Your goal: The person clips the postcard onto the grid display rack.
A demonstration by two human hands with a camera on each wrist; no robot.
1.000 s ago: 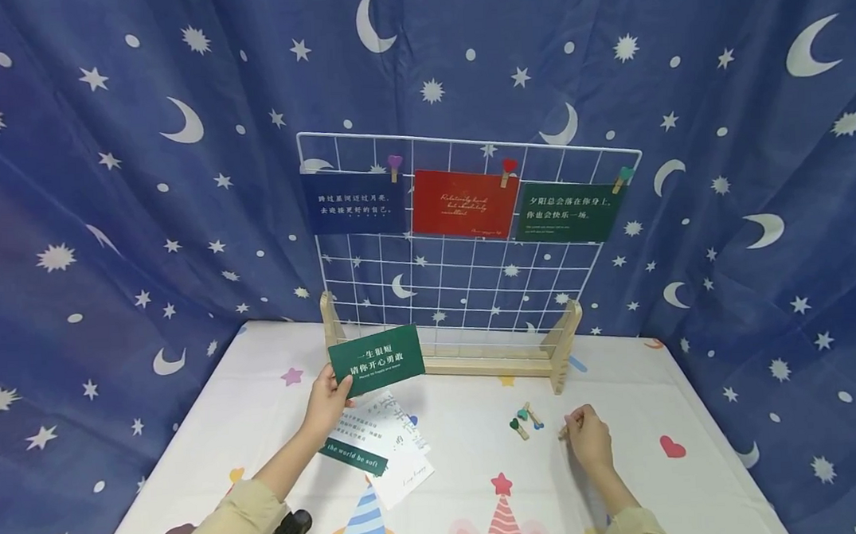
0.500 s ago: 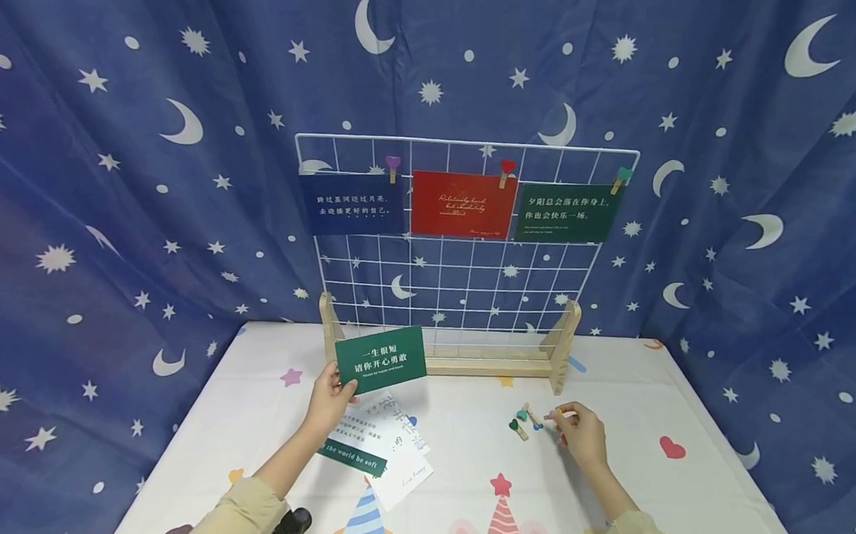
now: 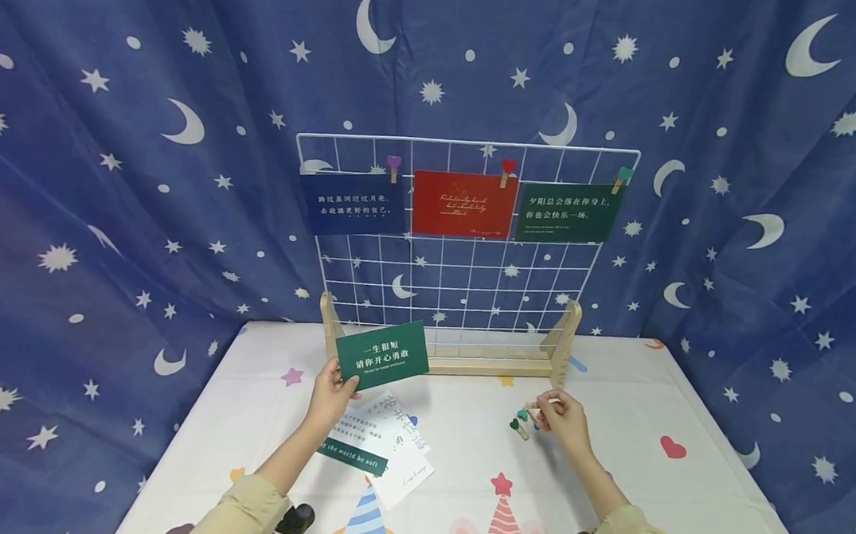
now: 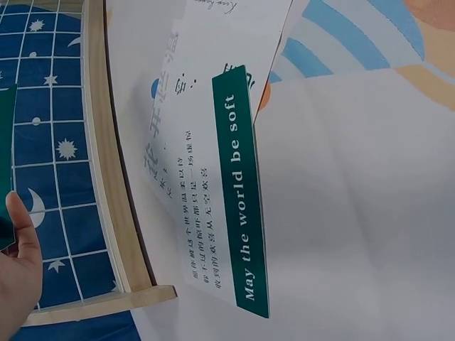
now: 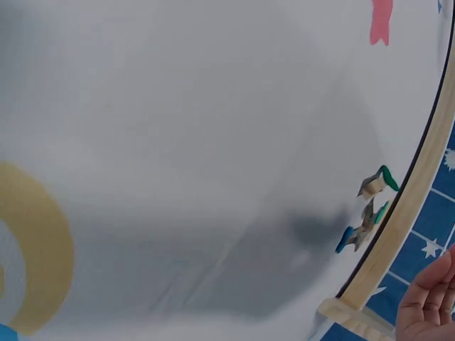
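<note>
Hands well apart above a white, cartoon-print tablecloth (image 3: pixel 465 464), a person grips a green card (image 3: pixel 383 356) by its lower left corner with the left hand (image 3: pixel 336 397), thumb across the front; the right hand (image 3: pixel 566 424), thumb and finger drawn together, appears to pinch a wooden clip (image 3: pixel 531 406), though at this size the hold is hard to confirm. A light, firm corner grip should serve the card best, keeping it flat and its print uncovered; on the right, a pinch on the bare wood, clear of the clips underneath, looks the sounder choice. Just beside those fingers lie a dark green heart clip (image 3: pixel 519 429), a teal clip (image 3: pixel 523 415) and a blue-tipped clip (image 5: pixel 344 240). Loose cards (image 3: pixel 404 475) overlap below the left hand, much of their lettering covered. Behind, a wire rack on wooden feet (image 3: pixel 564 345) displays a blue card (image 3: pixel 354 222), a red card (image 3: pixel 464 190) and a second green card (image 3: pixel 570 229), each with one clip. The right wrist view cuts off the right fingertips; the left wrist view crops the held card to a sliver. Whatever the lower cards say is hidden.
</note>
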